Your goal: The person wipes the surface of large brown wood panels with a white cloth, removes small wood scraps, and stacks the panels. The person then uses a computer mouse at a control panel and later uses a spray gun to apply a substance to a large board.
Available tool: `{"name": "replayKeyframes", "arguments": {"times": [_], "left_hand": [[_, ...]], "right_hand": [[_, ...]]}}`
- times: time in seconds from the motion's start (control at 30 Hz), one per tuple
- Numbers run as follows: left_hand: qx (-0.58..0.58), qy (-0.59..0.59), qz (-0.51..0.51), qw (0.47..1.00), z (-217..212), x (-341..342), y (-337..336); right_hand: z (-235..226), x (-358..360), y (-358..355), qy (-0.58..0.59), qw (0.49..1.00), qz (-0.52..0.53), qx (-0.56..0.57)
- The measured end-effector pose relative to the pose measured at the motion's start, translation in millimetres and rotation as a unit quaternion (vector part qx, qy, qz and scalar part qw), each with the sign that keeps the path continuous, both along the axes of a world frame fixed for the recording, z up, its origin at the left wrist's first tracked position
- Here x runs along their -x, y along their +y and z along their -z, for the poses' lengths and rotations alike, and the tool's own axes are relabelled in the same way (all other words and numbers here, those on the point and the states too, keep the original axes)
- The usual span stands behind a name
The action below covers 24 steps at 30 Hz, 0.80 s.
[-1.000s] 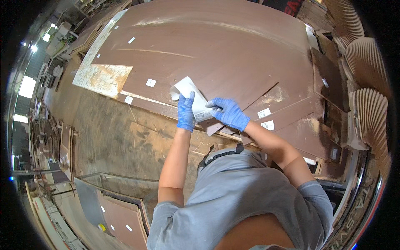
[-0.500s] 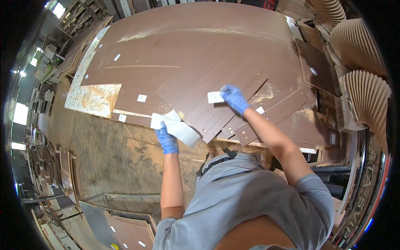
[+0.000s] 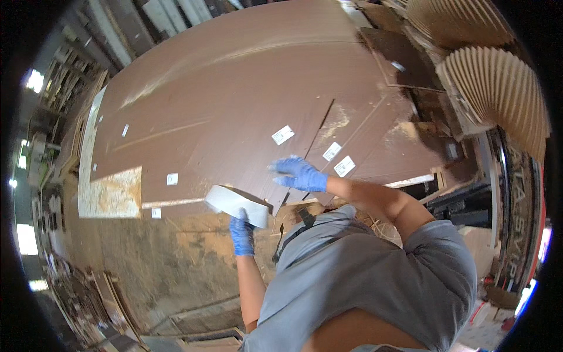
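My left hand [image 3: 241, 233], in a blue glove, is closed on a curled strip of white label paper [image 3: 239, 205] just off the near edge of the brown panel [image 3: 193, 105]. My right hand [image 3: 298, 173], gloved alike, hovers over the panel to the right of the strip. Its fingers are stretched toward the strip and slightly blurred, with nothing visible in them. Beyond it a white printed label [image 3: 282, 135] lies on the panel. Two more labels, one upper [image 3: 332, 151] and one lower [image 3: 344, 166], lie on cut pieces by my right wrist.
Cut lines and sawdust [image 3: 337, 124] mark the panel's right side. A pale scuffed board corner [image 3: 114, 193] shows at its left end. Ribbed tan bellows [image 3: 492, 88] stand at the right above machine parts. Debris litters the floor [image 3: 170, 258], with stacked boards at the left.
The label that was in my right hand now lies on the panel, and that hand has come nearer the strip. My left hand still holds the strip. The whole view has shifted.
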<state>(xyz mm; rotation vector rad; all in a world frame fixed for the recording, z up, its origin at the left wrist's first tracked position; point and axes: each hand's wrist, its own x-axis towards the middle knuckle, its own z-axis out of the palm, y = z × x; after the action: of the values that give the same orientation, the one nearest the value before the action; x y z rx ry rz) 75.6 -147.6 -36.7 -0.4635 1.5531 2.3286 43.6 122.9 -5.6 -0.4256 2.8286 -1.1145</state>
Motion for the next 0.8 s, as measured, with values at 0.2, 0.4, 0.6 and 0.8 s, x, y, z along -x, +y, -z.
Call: {"name": "replayKeyframes", "arguments": {"times": [0.2, 0.4, 0.6, 0.8], "left_hand": [[0.352, 0.237, 0.298, 0.855, 7, 1, 76], [0.499, 0.473, 0.474, 0.550, -2, 39, 162], [0.255, 0.318, 0.449, 0.795, 59, 12, 173], [0.025, 0.012, 0.482, 0.876, 7, 27, 177]], "right_hand": [[32, -86, 83, 0.107, 0.804, 0.450, 0.375], [62, -165, 81, -0.205, 0.555, 0.544, 0.594], [39, -138, 42, -0.217, 0.501, 0.537, 0.643], [33, -142, 39, -0.191, 0.486, 0.377, 0.765]]}}
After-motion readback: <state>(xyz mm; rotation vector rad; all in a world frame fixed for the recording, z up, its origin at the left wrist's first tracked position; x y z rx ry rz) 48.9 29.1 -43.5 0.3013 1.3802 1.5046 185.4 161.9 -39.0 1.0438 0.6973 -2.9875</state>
